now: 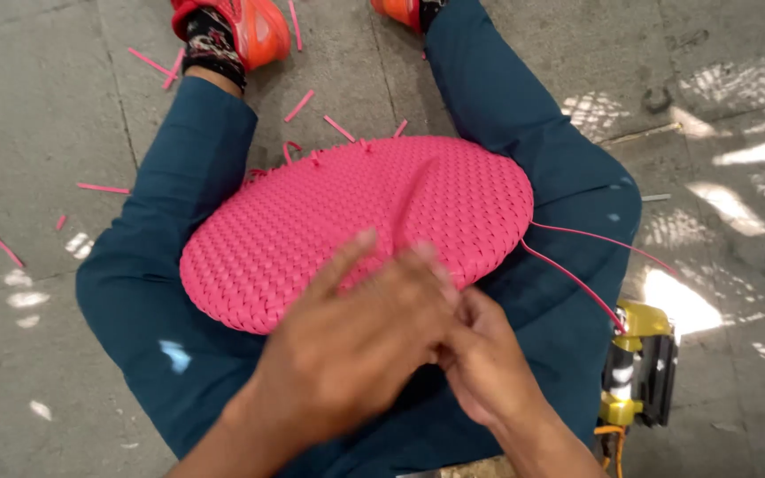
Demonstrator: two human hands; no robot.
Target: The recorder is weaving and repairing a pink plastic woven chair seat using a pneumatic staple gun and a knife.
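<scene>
A pink woven oval piece (pixel 329 221) lies across my lap, on my dark blue trousers (pixel 152 292). My left hand (pixel 356 345) rests on its near edge with fingers spread over the weave. My right hand (pixel 480 354) is tucked against the left one, fingers curled at the piece's rim; what it pinches is hidden. A raised pink strip (pixel 413 199) runs up the middle of the weave. Two loose pink strands (pixel 577 283) trail off the right edge.
Cut pink strip scraps (pixel 298 104) lie scattered on the grey concrete floor (pixel 37 133). My orange shoes (pixel 254 31) are at the top. A yellow and black tool (pixel 639 367) stands by my right thigh.
</scene>
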